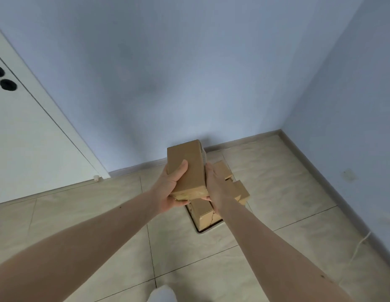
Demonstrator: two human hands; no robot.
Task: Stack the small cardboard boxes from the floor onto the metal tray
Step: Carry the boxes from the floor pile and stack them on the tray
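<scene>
Both hands (190, 188) grip 1 cardboard box (186, 168) above stack (231, 184).

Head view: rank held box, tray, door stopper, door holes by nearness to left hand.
From the left hand:
1. Held box, in its grip.
2. Metal tray, lower right on floor.
3. Door stopper, left by the wall.
4. Door holes, far upper left.

The held box (186, 168) and the stacked boxes (237, 188) at its four o'clock are matt brown cardboard, the tray (208, 229) shows a smooth pale rim, and the floor (211, 269) is glossy beige tile.
</scene>
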